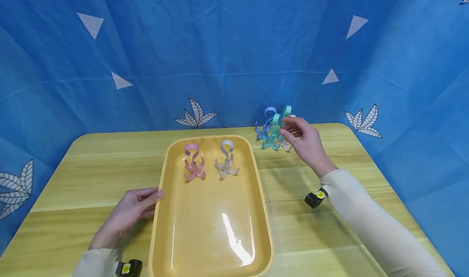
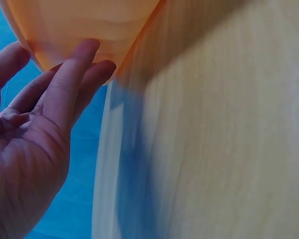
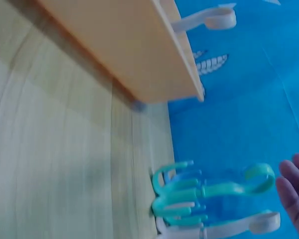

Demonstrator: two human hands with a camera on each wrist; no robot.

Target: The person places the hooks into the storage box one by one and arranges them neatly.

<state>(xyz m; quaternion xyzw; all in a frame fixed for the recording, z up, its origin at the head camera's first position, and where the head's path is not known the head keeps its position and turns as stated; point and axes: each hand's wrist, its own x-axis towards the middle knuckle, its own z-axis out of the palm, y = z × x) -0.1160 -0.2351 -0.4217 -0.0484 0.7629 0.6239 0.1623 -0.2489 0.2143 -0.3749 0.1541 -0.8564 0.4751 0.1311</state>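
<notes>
My left hand [image 1: 130, 214] grips the left rim of a yellow tray [image 1: 157, 224]; in the left wrist view the thumb is at the rim and the fingers [image 2: 72, 82] lie along the outer wall. Inside the tray's far end stand a pink four-prong hanging hook [image 1: 194, 169] and a white one [image 1: 226, 165]. My right hand [image 1: 304, 140] hovers at a cluster of similar hooks beyond the tray. In the right wrist view its fingertips are close to the curled top of a green hook [image 3: 219, 190] and a white hook [image 3: 239, 226], with a gap between.
The cluster also has a blue hook [image 1: 269, 113] and a second green hook [image 1: 287, 111], standing by the table's back edge. A blue cloth [image 1: 234, 45] with leaf prints hangs behind. The wooden table [image 1: 311, 240] extends to both sides of the tray.
</notes>
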